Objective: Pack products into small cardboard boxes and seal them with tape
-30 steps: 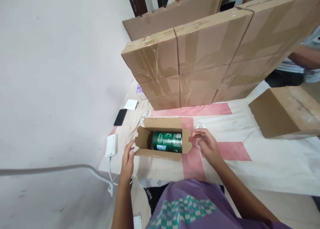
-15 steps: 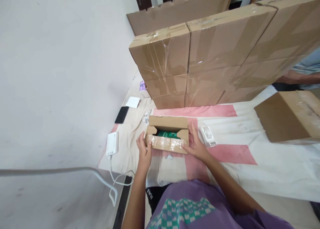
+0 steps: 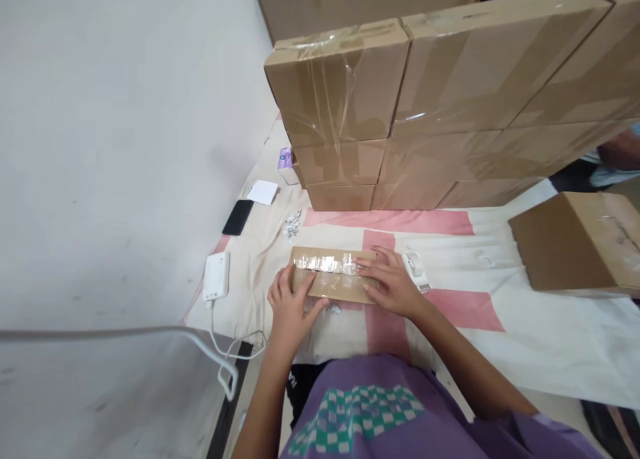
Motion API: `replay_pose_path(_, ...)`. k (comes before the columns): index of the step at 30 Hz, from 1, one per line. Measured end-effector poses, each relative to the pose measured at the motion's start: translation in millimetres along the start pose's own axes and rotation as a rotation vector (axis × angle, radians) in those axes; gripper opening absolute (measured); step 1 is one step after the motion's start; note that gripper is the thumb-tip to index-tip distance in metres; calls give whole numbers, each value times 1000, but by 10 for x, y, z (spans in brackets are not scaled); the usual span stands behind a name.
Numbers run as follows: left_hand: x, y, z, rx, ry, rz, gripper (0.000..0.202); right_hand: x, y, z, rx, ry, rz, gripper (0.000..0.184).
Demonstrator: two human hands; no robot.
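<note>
A small cardboard box [image 3: 336,287] lies in front of me with its lid down and shiny clear tape along its top edge. What is inside is hidden now. My left hand [image 3: 291,311] grips its left end, fingers on the top and thumb near the front. At the right end, my right hand [image 3: 393,284] holds the box with its fingers across the lid and its thumb on the front. Just right of that hand is a white tape dispenser [image 3: 415,269], partly covered by it. A small silvery scrap [image 3: 333,309] lies by the box's near edge.
Stacked taped cartons [image 3: 345,105] form a wall behind the box. Another carton [image 3: 575,242] stands right. Left are a power bank [image 3: 217,276] with a cable, a phone [image 3: 238,217], white paper [image 3: 263,192] and small silvery pieces [image 3: 292,223]. Another person's arm [image 3: 620,151] shows far right.
The box stood open with a green item inside; its lid is now folded down. My right hand has moved onto the lid, and my left hand has shifted over the left end.
</note>
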State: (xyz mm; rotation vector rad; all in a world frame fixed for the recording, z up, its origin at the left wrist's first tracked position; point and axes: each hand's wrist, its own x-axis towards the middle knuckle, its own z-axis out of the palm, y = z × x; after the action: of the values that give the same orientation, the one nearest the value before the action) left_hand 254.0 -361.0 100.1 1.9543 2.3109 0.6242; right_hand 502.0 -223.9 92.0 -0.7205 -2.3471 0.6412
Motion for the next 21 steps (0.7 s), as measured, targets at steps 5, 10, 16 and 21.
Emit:
replay_pose_path(5,0,400,94,-36,-33,177,53,-41,-65,-10,17,38,83,24)
replay_pose_path(10,71,390,290,-184,49,108,69,-470,216,-216,72,419,587,36)
replay_pose_path(16,414,212,358,-239,44,171,63,-921,571,-409,277,359,1067,39)
replay_pose_path(21,479,370,271,-249,18,180,63,-848,576,-388,422,307,1145,47)
